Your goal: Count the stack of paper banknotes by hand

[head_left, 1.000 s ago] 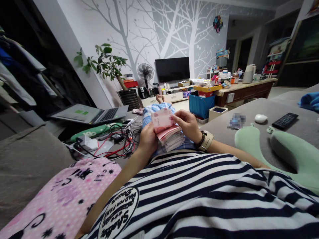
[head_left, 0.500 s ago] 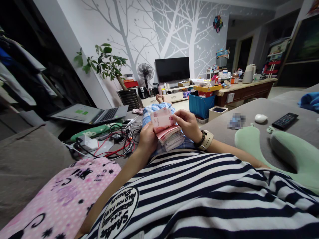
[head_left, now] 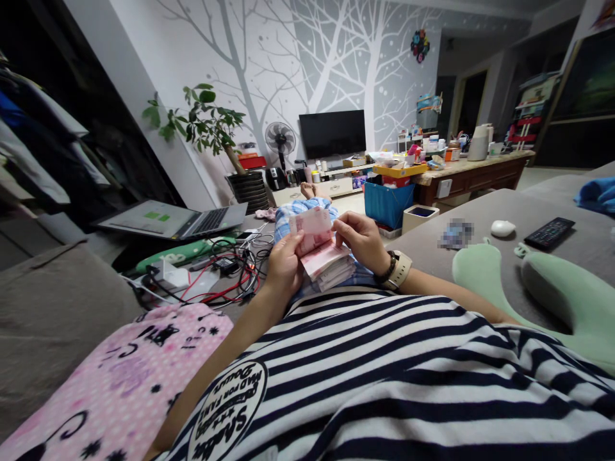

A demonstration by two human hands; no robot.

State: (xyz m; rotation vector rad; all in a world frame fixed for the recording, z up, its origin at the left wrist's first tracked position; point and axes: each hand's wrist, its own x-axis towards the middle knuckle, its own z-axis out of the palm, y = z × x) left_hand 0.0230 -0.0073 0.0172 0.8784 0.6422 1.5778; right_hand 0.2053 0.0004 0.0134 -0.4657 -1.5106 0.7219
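Note:
A thick wad of pinkish-red banknotes [head_left: 329, 264] is bent over my lap, its loose ends fanned toward me. My left hand [head_left: 284, 266] is closed round its left side, thumb on top. One part of the notes stands up as an upright banknote [head_left: 312, 224] beyond the fold. My right hand [head_left: 363, 241] has curled fingers at the right edge of the notes, thumb and forefinger close together; the exact grip at the fingertips is small and partly hidden. A watch [head_left: 400, 270] and a dark bracelet are on my right wrist.
Left of my legs lie tangled cables [head_left: 240, 269] and an open laptop [head_left: 177, 218]. A pink blanket [head_left: 192, 339] is near my left arm. To the right are a green neck pillow [head_left: 552, 282], a remote [head_left: 549, 233] and a white mouse [head_left: 503, 228].
The banknote at my right fingertips has flipped away toward the upright notes, showing more of the lower notes. My right fingers have shifted slightly; my left hand stays round the wad.

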